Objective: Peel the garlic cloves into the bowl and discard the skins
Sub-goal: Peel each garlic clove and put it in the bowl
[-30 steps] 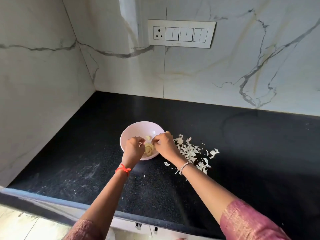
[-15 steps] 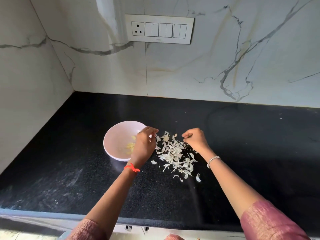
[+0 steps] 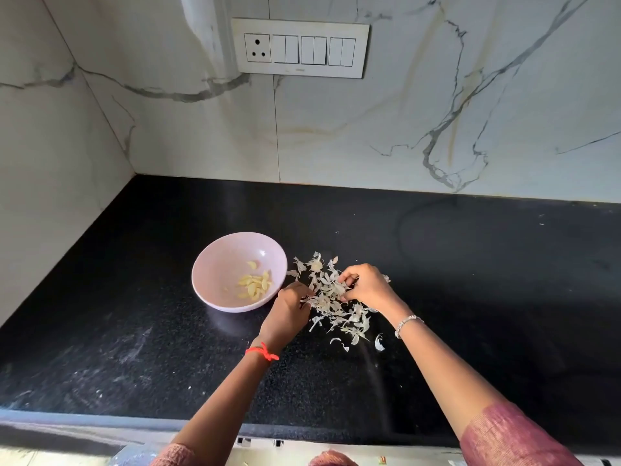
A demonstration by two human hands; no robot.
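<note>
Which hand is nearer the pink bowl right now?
Left. The left hand is just beside the bowl, at the edge of the garlic skins. The right hand is across that pile, farther off.

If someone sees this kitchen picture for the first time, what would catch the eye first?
First, the pale heap of garlic skins on the black counter, with the left hand and the right hand reaching into it from both sides. Just left of it stands a pink bowl with peeled cloves inside. A white switch panel sits on the marble wall above.
</note>
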